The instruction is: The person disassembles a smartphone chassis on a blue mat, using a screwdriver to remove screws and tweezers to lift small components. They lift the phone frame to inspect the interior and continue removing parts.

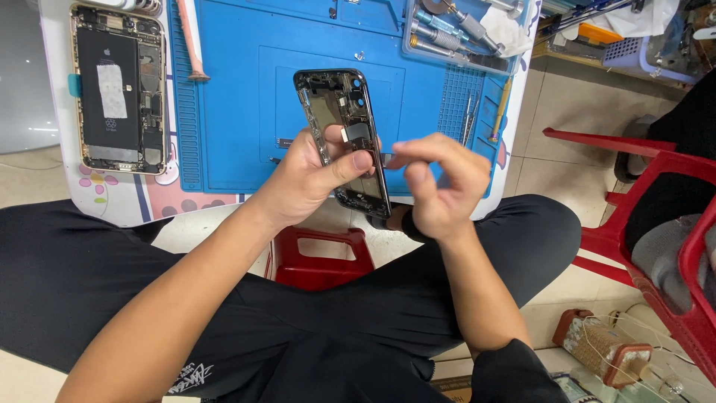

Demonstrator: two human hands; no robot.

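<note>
We hold a stripped black phone housing (343, 134) tilted above the blue repair mat (239, 112), its open back with bare inner parts turned up toward us. Our left hand (306, 179) is closed around its lower half, thumb pressed across the frame. Our right hand (440, 183) sits just beside it at the right edge, fingertips pinched together near a small dark part by the housing; whether they actually hold anything we cannot tell. To the left on the table lies a second opened phone (119, 86) with a gold rim and black battery. A clear tray of screwdrivers (455, 30) stands at the mat's far right corner, tweezers (470, 116) lie below it. Under our legs is a red stool (321, 261), and a red chair (649, 194) stands to the right.
</note>
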